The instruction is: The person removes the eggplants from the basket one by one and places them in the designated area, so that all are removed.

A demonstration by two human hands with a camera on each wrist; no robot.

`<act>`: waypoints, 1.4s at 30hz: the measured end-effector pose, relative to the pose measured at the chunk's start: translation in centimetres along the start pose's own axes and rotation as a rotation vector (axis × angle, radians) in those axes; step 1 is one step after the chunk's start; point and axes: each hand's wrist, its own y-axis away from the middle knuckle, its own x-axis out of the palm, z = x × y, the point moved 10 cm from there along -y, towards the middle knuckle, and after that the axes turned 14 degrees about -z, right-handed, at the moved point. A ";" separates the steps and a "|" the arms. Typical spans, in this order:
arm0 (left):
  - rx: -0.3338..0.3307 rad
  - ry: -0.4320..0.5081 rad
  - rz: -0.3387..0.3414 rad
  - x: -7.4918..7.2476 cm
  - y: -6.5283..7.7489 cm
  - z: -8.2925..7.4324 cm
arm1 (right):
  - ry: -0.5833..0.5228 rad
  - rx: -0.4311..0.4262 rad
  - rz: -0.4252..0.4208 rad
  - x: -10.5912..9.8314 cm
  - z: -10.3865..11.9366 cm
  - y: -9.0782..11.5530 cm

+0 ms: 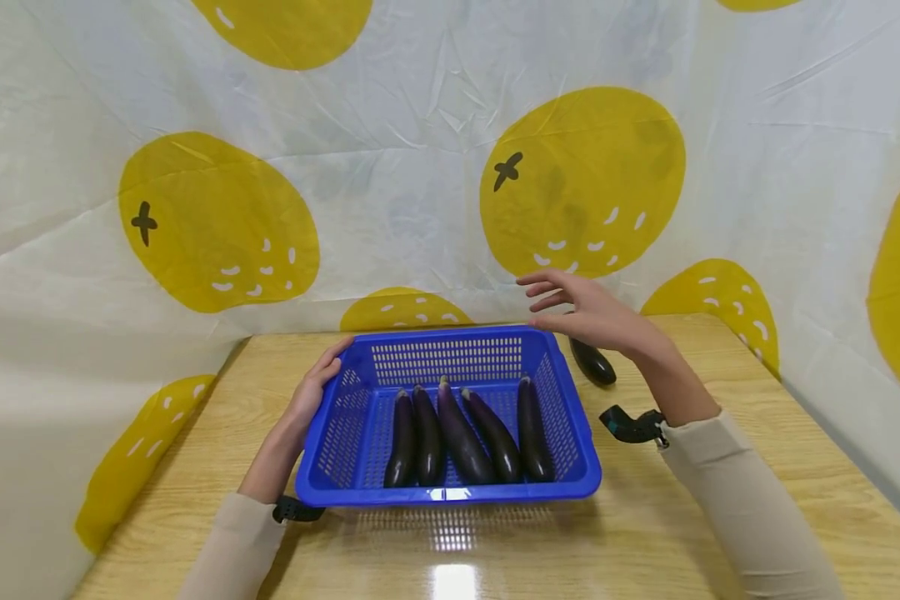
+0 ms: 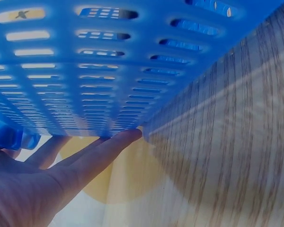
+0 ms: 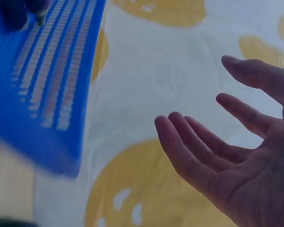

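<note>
A blue plastic basket (image 1: 450, 497) with slotted walls sits on the table, several dark purple eggplants (image 1: 461, 433) lying side by side in it. My left hand (image 1: 315, 392) rests against the basket's left side near the back corner; in the left wrist view its fingers (image 2: 99, 153) stretch fairly straight along the outer wall. Above the back right corner my right hand (image 1: 588, 312) is raised, fingers spread and loosely bent, holding nothing. Another eggplant (image 1: 594, 363) lies on the table beyond the basket's right side, its stem end partly hidden by that hand.
The light wooden table (image 1: 720, 483) extends on both sides of the basket. Behind it hangs a pale cloth (image 1: 420, 208) printed with yellow fruit. Each wrist carries a dark strap; the right strap (image 1: 633, 425) hangs beside the basket.
</note>
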 end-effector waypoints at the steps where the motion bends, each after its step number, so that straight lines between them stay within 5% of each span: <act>1: -0.001 0.001 0.000 0.0 0.0 0.0 | -0.004 -0.011 0.025 0.6 0.7 -0.4; 12: 0.008 0.004 -0.002 0.2 0.1 -0.1 | -0.167 0.063 0.319 9.7 4.8 -3.2; 25: 0.002 0.005 -0.006 0.4 0.3 -0.2 | -0.294 0.252 0.557 19.7 3.1 -2.0; 32: 0.000 0.017 0.003 0.5 0.3 -0.3 | -0.308 0.416 0.634 22.5 2.3 -0.5; 42: -0.001 -0.016 -0.001 0.4 0.2 -0.1 | -0.276 0.482 0.685 23.9 2.4 0.1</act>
